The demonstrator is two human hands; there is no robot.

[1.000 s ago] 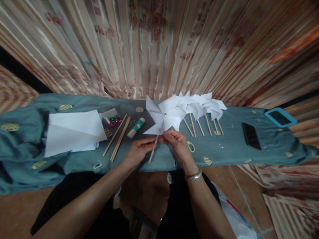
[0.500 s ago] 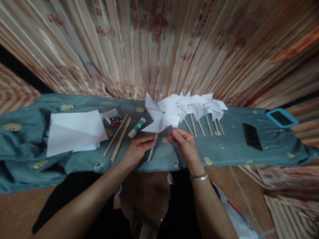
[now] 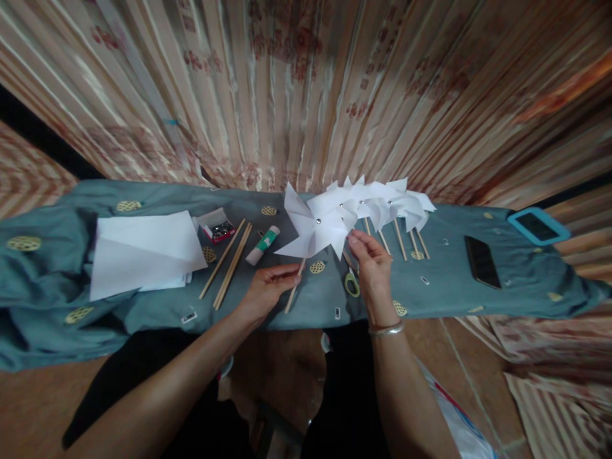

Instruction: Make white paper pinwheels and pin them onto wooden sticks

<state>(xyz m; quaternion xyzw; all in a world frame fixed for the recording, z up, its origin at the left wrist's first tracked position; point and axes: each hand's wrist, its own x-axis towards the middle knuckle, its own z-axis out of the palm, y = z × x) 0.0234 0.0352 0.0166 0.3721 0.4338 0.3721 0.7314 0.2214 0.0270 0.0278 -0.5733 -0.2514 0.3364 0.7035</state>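
Fingers [image 3: 282,270] of the left hand [image 3: 262,292] clamp the stick [image 3: 293,292] of a white paper pinwheel [image 3: 310,234], at the left end of a row of others [image 3: 380,201]. The right hand [image 3: 373,268] reaches its right edge, grip impossible to tell. Scissors [image 3: 350,274] lie just beside; a glue stick [image 3: 262,245] lies farther left.

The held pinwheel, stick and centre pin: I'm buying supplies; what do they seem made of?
Pinwheel: likely matte paper, thin, white and folded. Stick: probably bare wood or bamboo, pale and dull. Centre pin: perhaps polished metal, given its silvery glint.
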